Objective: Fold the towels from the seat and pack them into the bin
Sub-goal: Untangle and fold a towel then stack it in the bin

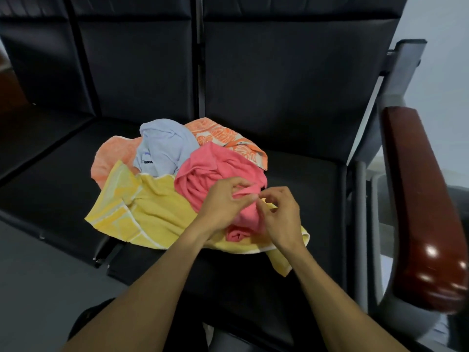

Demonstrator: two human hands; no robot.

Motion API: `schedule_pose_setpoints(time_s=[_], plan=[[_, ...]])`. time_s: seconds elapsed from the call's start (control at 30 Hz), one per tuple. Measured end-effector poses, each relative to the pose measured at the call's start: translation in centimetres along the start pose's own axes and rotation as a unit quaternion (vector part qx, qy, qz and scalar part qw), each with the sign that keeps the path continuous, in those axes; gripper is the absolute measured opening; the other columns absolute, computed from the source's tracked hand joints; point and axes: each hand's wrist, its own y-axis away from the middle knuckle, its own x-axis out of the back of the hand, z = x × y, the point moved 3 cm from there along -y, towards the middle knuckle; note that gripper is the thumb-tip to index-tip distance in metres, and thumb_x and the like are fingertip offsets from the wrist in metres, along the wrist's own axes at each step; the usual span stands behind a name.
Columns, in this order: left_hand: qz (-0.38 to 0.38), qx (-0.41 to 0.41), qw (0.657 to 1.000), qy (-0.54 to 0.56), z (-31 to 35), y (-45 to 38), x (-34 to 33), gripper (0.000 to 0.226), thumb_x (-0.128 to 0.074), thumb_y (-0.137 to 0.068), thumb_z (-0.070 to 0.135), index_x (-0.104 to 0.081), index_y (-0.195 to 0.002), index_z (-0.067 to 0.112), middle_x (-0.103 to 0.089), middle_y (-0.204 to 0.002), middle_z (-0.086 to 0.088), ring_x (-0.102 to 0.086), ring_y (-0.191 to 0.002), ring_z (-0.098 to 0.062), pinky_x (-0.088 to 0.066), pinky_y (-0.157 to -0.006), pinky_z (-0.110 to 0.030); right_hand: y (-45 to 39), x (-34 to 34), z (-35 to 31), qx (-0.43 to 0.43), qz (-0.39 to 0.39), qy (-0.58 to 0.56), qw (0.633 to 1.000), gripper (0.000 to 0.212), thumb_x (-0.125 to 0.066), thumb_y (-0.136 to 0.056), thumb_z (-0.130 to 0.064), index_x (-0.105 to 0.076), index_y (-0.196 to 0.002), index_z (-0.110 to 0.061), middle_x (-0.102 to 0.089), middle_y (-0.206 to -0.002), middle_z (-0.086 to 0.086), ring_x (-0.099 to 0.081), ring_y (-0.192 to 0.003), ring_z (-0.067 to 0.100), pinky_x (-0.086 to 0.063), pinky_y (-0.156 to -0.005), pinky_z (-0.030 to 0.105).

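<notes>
I see a heap of crumpled towels on the black seat (299, 179). My left hand (223, 201) pinches a fold of the pink towel (215, 171) with curled fingers; my right hand (281, 214) pinches its edge just beside. Yellow towel (142, 209) lies beneath, pale blue towel (165, 146) and orange towels behind.

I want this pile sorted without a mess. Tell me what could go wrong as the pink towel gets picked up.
1. The pink towel lies partly over the yellow towel, so lifting it may drag the yellow one, which already overhangs the seat's front edge, onto the floor.
2. The left hand and right hand pinch one small fold, so the towel may rise bunched and slip.
</notes>
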Motion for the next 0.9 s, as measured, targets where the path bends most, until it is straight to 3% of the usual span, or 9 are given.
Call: schedule_pose_setpoints(time_s=[0.07,0.17,0.3,0.37,0.47,0.6,0.7,0.77,0.9], plan=[[-0.071,-0.003,0.997,0.044,0.6,0.0,-0.1,0.022,-0.071,-0.090,0.015,-0.071,-0.111,0.019,-0.074,-0.104,0.009,-0.068,-0.099,-0.002,-0.052,-0.088,-0.017,-0.1,-0.2,-0.3,0.021,-0.033,-0.018,0.999,0.031,-0.066,-0.090,-0.004,-0.062,-0.111,-0.025,-0.062,-0.106,-0.004,-0.062,-0.090,0.005,-0.051,-0.077,0.020],[-0.101,-0.034,0.994,0.013,1.4,0.4,0.5,0.007,-0.071,-0.090,0.020,-0.074,-0.097,0.019,-0.075,-0.091,0.006,-0.070,-0.087,-0.007,-0.053,-0.082,-0.027,-0.1,-0.1,-0.5,0.032,-0.029,-0.047,0.998,0.051,-0.065,-0.088,-0.001,-0.054,-0.131,-0.025,-0.061,-0.114,-0.004,-0.062,-0.096,0.008,-0.051,-0.077,0.017],[-0.157,-0.045,0.985,-0.051,0.8,0.5,1.1,0.006,-0.075,-0.087,0.024,-0.080,-0.089,0.022,-0.076,-0.087,0.009,-0.069,-0.085,-0.009,-0.051,-0.079,-0.029,-0.4,0.1,-0.1,0.049,-0.048,0.007,0.998,0.036,-0.069,-0.089,-0.007,-0.066,-0.116,-0.031,-0.049,-0.116,-0.011,-0.054,-0.110,0.008,-0.052,-0.089,0.027],[-0.074,-0.034,0.996,-0.023,0.0,0.1,2.2,0.013,-0.068,-0.091,0.017,-0.076,-0.083,0.021,-0.073,-0.084,0.012,-0.066,-0.083,-0.007,-0.048,-0.075,-0.024,-0.5,0.1,0.2,0.050,-0.064,0.053,0.995,0.009,-0.068,-0.092,-0.017,-0.071,-0.096,-0.024,-0.053,-0.114,-0.013,-0.052,-0.112,0.007,-0.048,-0.095,0.033],[0.067,0.032,0.992,0.106,-1.7,-0.6,4.0,0.017,-0.062,-0.096,0.015,-0.069,-0.081,0.009,-0.064,-0.079,-0.007,-0.055,-0.078,-0.014,-0.047,-0.065,-0.023,-0.2,0.1,-0.1,0.030,-0.069,0.062,0.995,0.022,-0.063,-0.094,-0.038,-0.062,-0.079,-0.021,-0.063,-0.094,-0.012,-0.058,-0.097,0.006,-0.048,-0.087,0.032],[0.105,0.053,0.987,0.112,-1.3,-0.8,4.0,0.006,-0.065,-0.095,0.016,-0.070,-0.098,0.017,-0.067,-0.092,0.001,-0.056,-0.078,-0.013,-0.051,-0.070,-0.027,0.6,-0.3,-0.9,0.045,-0.009,0.037,0.998,0.022,-0.072,-0.089,-0.023,-0.056,-0.104,-0.023,-0.055,-0.103,-0.009,-0.056,-0.095,0.008,-0.047,-0.081,0.020],[-0.002,0.019,0.996,0.090,0.4,-0.3,2.9,0.039,-0.062,-0.098,0.021,-0.055,-0.129,0.043,-0.060,-0.080,-0.008,-0.046,-0.063,-0.012,-0.049,-0.070,-0.030,1.0,-0.6,-2.0,0.045,-0.060,-0.030,0.997,0.028,-0.077,-0.085,-0.027,-0.060,-0.107,-0.023,-0.062,-0.098,-0.011,-0.061,-0.088,0.011,-0.050,-0.076,0.020],[-0.101,-0.019,0.991,0.082,1.7,0.2,2.0,0.040,-0.056,-0.101,0.019,-0.055,-0.134,0.041,-0.060,-0.069,-0.006,-0.051,-0.055,-0.015,-0.050,-0.064,-0.028,1.5,-1.0,-2.8,0.025,-0.124,-0.077,0.989,0.033,-0.077,-0.085,-0.025,-0.062,-0.114,-0.020,-0.070,-0.096,-0.008,-0.068,-0.085,0.011,-0.053,-0.073,0.020],[-0.112,-0.037,0.988,0.095,2.8,0.1,1.5,0.025,-0.049,-0.105,0.023,-0.069,-0.120,0.021,-0.075,-0.088,0.000,-0.072,-0.088,-0.013,-0.057,-0.087,-0.029,1.1,-0.4,-2.5,0.026,-0.080,-0.084,0.993,0.009,-0.066,-0.094,-0.011,-0.066,-0.099,-0.019,-0.071,-0.082,-0.012,-0.069,-0.076,0.004,-0.051,-0.066,0.016]])
